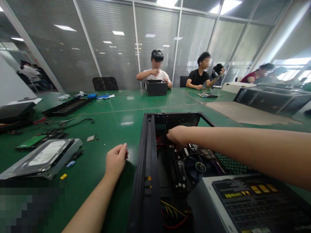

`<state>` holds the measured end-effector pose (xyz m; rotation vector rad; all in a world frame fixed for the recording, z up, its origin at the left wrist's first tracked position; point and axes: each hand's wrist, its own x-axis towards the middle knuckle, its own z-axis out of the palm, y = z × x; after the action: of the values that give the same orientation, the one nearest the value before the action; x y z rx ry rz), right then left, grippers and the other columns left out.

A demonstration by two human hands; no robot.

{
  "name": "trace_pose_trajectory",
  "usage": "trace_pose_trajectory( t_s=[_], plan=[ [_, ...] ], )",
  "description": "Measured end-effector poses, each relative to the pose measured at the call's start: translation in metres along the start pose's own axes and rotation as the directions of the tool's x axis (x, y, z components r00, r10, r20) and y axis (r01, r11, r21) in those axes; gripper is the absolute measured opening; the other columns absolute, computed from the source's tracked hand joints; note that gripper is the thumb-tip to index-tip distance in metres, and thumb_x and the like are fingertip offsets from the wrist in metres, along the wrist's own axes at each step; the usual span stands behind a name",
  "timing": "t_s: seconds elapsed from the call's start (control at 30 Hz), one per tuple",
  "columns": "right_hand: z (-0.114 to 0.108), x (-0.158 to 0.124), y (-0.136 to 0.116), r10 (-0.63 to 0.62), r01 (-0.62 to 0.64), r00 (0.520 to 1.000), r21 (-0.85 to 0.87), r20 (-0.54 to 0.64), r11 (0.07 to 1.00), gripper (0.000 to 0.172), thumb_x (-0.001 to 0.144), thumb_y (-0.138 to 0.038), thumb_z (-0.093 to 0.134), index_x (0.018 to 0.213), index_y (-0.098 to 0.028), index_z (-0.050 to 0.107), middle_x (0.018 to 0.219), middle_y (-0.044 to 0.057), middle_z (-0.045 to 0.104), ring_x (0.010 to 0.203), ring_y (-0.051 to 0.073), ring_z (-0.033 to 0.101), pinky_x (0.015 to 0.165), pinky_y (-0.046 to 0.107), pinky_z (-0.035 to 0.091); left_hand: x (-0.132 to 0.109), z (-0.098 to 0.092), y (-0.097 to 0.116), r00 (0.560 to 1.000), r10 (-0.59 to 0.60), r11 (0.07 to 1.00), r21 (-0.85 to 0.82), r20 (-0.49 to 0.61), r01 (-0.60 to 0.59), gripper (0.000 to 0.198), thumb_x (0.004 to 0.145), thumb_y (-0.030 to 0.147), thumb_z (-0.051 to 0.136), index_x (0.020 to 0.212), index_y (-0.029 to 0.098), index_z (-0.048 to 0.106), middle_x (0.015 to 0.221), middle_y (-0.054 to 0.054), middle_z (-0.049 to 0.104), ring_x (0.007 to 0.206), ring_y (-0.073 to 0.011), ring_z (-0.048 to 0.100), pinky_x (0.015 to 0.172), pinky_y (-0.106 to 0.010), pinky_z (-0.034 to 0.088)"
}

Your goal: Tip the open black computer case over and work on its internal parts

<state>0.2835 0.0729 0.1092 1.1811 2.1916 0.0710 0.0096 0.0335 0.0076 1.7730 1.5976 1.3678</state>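
A black computer case (151, 145) lies open in front of me. My right hand (178, 135) reaches over it, deep in its far end. Its fingers are curled together beside a dark part; the fingertips are hidden, so what they grip cannot be made out. Below that hand is a motherboard with a round cooling fan (199, 167). The power supply (243, 200), with its printed label, fills the near right of the case. Left of the case, my left hand (116, 159) rests on the green table, closed in a loose fist, with nothing visible in it.
Hard drives (47, 155), loose cables (82, 122) and a small yellow piece (63, 176) lie at left. Farther back are a black tray-like panel (68, 106) and blue gloves (103, 96). A person (155, 75) handles a dark box (156, 88) across the table. Cardboard (250, 113) lies right.
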Motion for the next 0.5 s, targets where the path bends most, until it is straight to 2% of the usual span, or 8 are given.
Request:
trace_pose_trajectory(
  t_s=[0.07, 0.13, 0.23, 0.37, 0.5],
  plan=[
    [-0.005, 0.001, 0.001, 0.023, -0.023, 1.0, -0.001, 0.014, 1.0, 0.059, 0.058, -0.032, 0.087, 0.11, -0.01, 0.071, 0.105, 0.016, 0.072, 0.096, 0.031, 0.069, 0.073, 0.034, 0.053, 0.0, 0.001, 0.001, 1.0, -0.004, 1.0, 0.003, -0.002, 0.004, 0.04, 0.088, 0.036, 0.051, 0.051, 0.019, 0.052, 0.047, 0.004, 0.046, 0.049, -0.0116, 0.044, 0.053, -0.024, 0.033],
    [-0.008, 0.001, 0.003, 0.032, -0.032, 0.999, -0.006, 0.009, 0.999, 0.06, 0.058, -0.03, 0.087, 0.113, -0.012, 0.07, 0.108, 0.015, 0.072, 0.097, 0.03, 0.069, 0.073, 0.033, 0.054, 0.0, 0.001, 0.0, 1.0, -0.01, 1.0, 0.009, -0.01, 0.01, 0.04, 0.088, 0.035, 0.051, 0.052, 0.019, 0.052, 0.046, 0.004, 0.045, 0.048, -0.0115, 0.043, 0.053, -0.024, 0.033],
    [-0.011, -0.005, 0.01, 0.031, -0.033, 0.997, -0.019, -0.073, 0.999, 0.047, 0.065, -0.023, 0.081, 0.11, -0.011, 0.072, 0.105, 0.017, 0.072, 0.094, 0.028, 0.07, 0.075, 0.032, 0.054, 0.0, 0.001, 0.0, 1.0, -0.007, 1.0, 0.016, -0.009, 0.007, 0.04, 0.088, 0.035, 0.05, 0.052, 0.019, 0.053, 0.046, 0.004, 0.045, 0.048, -0.0116, 0.043, 0.053, -0.024, 0.033],
    [-0.01, -0.014, 0.028, 0.148, -0.15, 0.956, 0.014, -0.252, 0.989, 0.036, 0.073, -0.019, 0.072, 0.107, -0.009, 0.073, 0.099, 0.02, 0.072, 0.093, 0.029, 0.07, 0.078, 0.035, 0.054, 0.001, 0.001, 0.003, 1.0, -0.008, 1.0, 0.007, 0.023, 0.008, 0.039, 0.087, 0.035, 0.05, 0.052, 0.019, 0.053, 0.046, 0.004, 0.045, 0.048, -0.0117, 0.043, 0.052, -0.024, 0.033],
    [-0.006, -0.017, 0.044, 0.24, -0.225, 0.93, 0.083, -0.278, 0.971, 0.036, 0.073, -0.02, 0.072, 0.108, -0.01, 0.073, 0.097, 0.02, 0.072, 0.094, 0.031, 0.07, 0.079, 0.036, 0.054, 0.0, 0.002, 0.007, 0.999, -0.027, 1.0, -0.01, 0.038, 0.027, 0.038, 0.086, 0.036, 0.05, 0.052, 0.019, 0.052, 0.046, 0.004, 0.045, 0.048, -0.0118, 0.043, 0.052, -0.023, 0.032]
  ],
)
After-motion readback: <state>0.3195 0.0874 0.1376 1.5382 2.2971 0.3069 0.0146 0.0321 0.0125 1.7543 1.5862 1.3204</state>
